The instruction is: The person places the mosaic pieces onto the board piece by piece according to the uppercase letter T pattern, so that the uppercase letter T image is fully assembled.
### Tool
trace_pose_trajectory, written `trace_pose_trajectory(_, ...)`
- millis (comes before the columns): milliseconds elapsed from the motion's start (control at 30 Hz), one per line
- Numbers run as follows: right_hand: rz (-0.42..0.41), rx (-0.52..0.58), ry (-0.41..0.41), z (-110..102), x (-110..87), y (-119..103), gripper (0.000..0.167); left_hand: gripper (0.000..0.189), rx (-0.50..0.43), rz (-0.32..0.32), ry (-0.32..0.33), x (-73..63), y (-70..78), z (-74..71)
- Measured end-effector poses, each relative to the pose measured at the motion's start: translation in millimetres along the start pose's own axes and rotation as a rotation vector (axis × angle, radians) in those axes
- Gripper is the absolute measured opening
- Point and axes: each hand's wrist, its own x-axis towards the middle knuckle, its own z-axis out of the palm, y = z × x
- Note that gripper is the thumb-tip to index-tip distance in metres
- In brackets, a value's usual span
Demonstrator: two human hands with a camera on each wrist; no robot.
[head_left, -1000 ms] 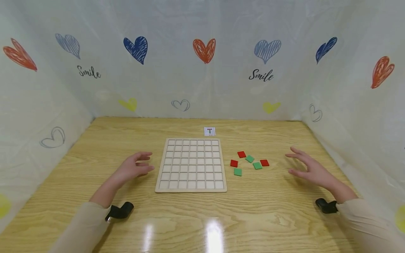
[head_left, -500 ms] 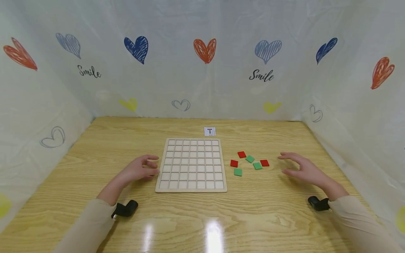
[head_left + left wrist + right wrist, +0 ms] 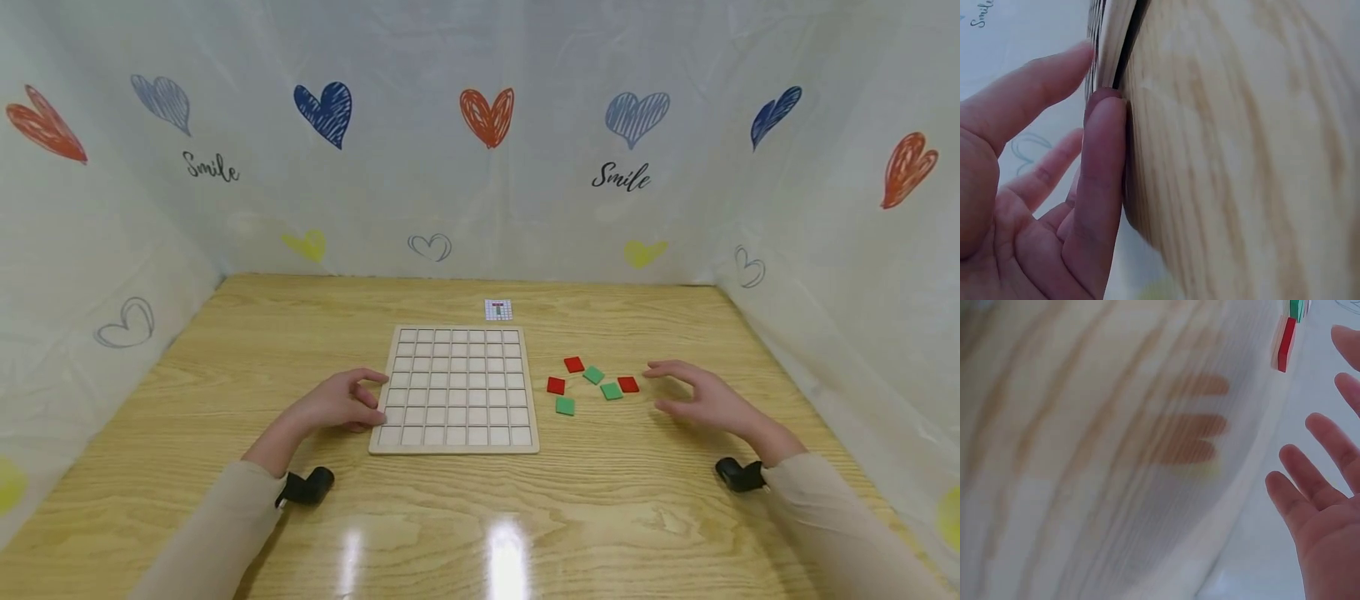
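A light wooden grid board (image 3: 456, 451) lies on the table with its square recesses bare. My left hand (image 3: 333, 404) is at its left edge, thumb and index fingertip right at the rim. In the left wrist view, one fingertip (image 3: 1107, 103) meets the side of the board (image 3: 1116, 37) while the thumb reaches its top. My right hand (image 3: 712, 404) hovers with spread, loosely bent fingers, holding nothing, just right of a red tile (image 3: 628, 384). Other red and green tiles, such as a green tile (image 3: 566, 406), lie scattered right of the board.
Behind the board lies a small card (image 3: 498, 310) printed with a red and green T on a grid. A white curtain (image 3: 555, 217) with hearts encloses the wooden table (image 3: 420, 517) at the back and sides. Black cameras (image 3: 741, 474) sit on both wrists.
My left hand has moved right to reach the board's left edge. My right hand has come in leftward, closer to the tiles. Board, tiles and card lie as before.
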Motion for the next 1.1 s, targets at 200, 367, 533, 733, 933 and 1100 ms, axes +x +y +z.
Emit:
trace_pose_trajectory(200, -0.022, 0.002, -0.026, 2.4, 9.3, -1.3, 0.039, 0.068, 0.005, 0.006, -0.016, -0.6, 2.1, 0.0)
trace_pose_trajectory(367, -0.015, -0.002, -0.065, 5.0, 17.3, 0.7, 0.038, 0.068, 0.002, -0.006, -0.007, -1.0, 4.0, 0.7)
trace_pose_trajectory(533, 0.003, -0.021, -0.102, 7.0, 23.7, 4.0, 0.035, 0.068, -0.006, -0.025, -0.001, -0.2, 3.7, 1.6)
trace_pose_trajectory(733, 0.01, 0.005, -0.13, 9.5, 28.5, 4.9, 0.029, 0.069, -0.004, -0.039, 0.008, 1.7, 2.5, 1.9)
trace_pose_trajectory(933, 0.018, 0.016, -0.161, 10.0, 31.5, 1.5, 0.023, 0.07, -0.008, -0.049, 0.017, 3.2, 0.6, 2.9)
trace_pose_trajectory(1100, 0.005, 0.008, -0.16, 10.1, 34.6, 0.3, 0.02, 0.069, -0.022, -0.052, 0.028, 3.9, -1.4, 4.0)
